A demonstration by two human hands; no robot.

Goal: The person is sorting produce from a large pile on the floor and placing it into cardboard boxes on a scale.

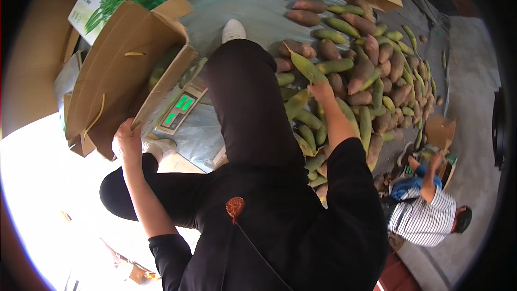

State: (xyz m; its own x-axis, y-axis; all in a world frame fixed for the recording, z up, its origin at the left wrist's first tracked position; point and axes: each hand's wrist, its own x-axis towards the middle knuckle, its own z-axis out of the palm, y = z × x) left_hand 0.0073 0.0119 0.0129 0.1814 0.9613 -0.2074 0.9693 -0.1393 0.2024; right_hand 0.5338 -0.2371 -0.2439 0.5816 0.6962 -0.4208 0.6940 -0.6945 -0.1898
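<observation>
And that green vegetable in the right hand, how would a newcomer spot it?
Look for the big heap of green and reddish-brown vegetables on the person's right. At its left edge, the person's right hand holds one long green vegetable pointing up and left. Unlike its neighbours lying in the pile, it is gripped by its lower end.

Blown-out white glare (pixel 48 199) at lower left, dimmer right side, straight edges bowed, black fisheye rim (pixel 498 0)

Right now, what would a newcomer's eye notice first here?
Probably the heap of green and brownish produce on the right, where the right hand holds a green piece. Then the open cardboard box at left, its edge in the left hand, beside a glowing scale display.
</observation>
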